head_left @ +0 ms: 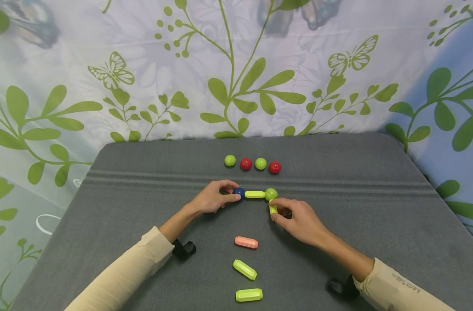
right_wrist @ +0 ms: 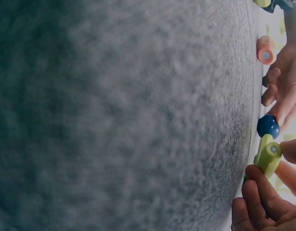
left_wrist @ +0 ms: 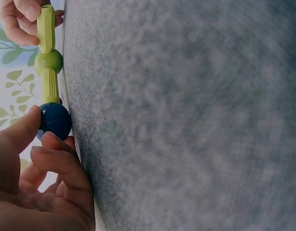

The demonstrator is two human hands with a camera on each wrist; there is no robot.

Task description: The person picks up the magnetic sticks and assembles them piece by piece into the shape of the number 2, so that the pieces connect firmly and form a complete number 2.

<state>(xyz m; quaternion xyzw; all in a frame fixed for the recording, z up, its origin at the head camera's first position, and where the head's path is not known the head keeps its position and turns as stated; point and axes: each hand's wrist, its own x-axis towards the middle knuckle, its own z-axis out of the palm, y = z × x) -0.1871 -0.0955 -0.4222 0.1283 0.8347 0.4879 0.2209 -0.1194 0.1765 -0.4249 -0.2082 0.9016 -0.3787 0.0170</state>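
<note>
My left hand [head_left: 213, 197] pinches a dark blue ball [head_left: 239, 193] between thumb and fingers. From that ball a yellow-green rod [head_left: 254, 195] runs across to a green ball [head_left: 271, 194], forming a straight line. A second yellow-green rod [left_wrist: 46, 29] meets the green ball and points toward the near side of the table; my right hand [head_left: 302, 220] pinches it between thumb and fingers. In the right wrist view this rod's near end [right_wrist: 274, 149] shows a small silvery disc at its centre. The green ball is largely hidden there behind the rod.
Behind the joined pieces, a row of green and red balls [head_left: 246, 163] lies on the grey table [head_left: 151, 155]. Nearer me are a salmon-pink rod [head_left: 246, 242] and two loose yellow-green rods [head_left: 244, 269]. A patterned cloth [head_left: 236, 56] hangs at the table's far edge.
</note>
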